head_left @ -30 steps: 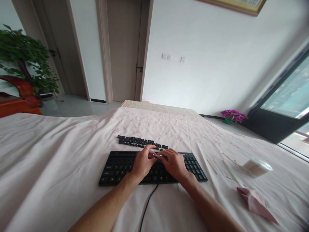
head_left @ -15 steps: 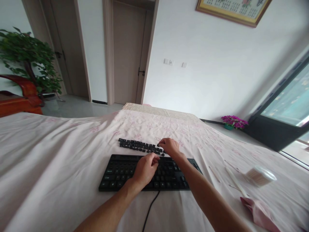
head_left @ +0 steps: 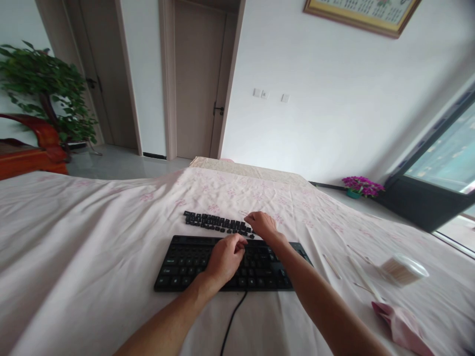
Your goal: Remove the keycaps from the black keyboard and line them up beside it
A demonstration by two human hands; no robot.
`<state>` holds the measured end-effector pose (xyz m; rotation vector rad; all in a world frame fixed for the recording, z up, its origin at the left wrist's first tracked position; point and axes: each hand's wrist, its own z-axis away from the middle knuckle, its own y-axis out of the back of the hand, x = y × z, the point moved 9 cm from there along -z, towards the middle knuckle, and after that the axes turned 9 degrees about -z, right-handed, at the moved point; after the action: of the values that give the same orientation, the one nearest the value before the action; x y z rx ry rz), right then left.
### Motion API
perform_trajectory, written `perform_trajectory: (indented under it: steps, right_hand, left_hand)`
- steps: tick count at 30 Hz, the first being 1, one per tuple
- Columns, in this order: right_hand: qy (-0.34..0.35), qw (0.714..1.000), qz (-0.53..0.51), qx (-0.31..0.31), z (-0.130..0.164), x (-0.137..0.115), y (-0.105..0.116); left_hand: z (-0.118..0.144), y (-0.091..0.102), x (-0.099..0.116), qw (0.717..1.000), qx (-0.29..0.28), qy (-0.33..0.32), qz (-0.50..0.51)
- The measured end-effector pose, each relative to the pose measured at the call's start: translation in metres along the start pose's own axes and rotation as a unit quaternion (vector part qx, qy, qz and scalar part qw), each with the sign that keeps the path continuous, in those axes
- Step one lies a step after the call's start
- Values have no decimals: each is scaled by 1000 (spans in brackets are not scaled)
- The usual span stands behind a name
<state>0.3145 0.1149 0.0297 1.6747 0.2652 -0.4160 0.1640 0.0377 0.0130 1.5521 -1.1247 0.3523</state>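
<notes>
A black computer keyboard (head_left: 185, 259) lies on the cloth in front of me, its cable leading off toward me. Behind it, several loose black keycaps (head_left: 211, 220) are lined up in slanting rows. My left hand (head_left: 227, 257) rests over the middle of the keyboard with curled fingers; its fingertips are turned away, so what they hold, if anything, is hidden. Reaching across the keyboard's right part, my right hand (head_left: 261, 225) is at the right end of the keycap rows. Its thumb and fingers are pinched together just beside the keycaps, and whatever is between them is too small to make out.
A clear tub of cotton swabs (head_left: 403, 271) lies on the right, with several loose swabs (head_left: 332, 267) and a pink cloth (head_left: 401, 326) near it. The patterned bedcover-like cloth (head_left: 92, 247) has folds. A plant (head_left: 48, 94) and wooden chair (head_left: 33, 143) stand far left.
The view has shifted slightly. My right hand stays at the end of the keycap rows and its fingertips have barely moved. My left hand keeps its place over the keyboard.
</notes>
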Motion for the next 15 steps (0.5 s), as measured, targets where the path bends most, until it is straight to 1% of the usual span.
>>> perform_trajectory:
  steps: [3,5,7,8,10,12,15]
  right_hand:
    - [17,1000,-23,12,12,-4,9]
    - [54,994,-95,29,24,-10,19]
    - [90,979,-178,49,37,-15,32]
    - [102,972,-204,54,44,-16,37]
    - [108,969,-215,56,56,-15,44]
    - [116,968,-217,53,67,-12,47]
    - [119,954,-270,44,80,-5,43]
  left_hand:
    - [0,-1,-1,1000,-1,0,11]
    - [0,-2,-2,1000,-5,4,18]
    - [0,-2,-2,1000,-9,6,19]
    - [1,-2,-2,1000,-10,6,18]
    - [1,-2,-1,1000,-14,6,15]
    - [1,-2,0,1000,-20,8,9]
    - [2,-2,2,1000,-30,5,-2]
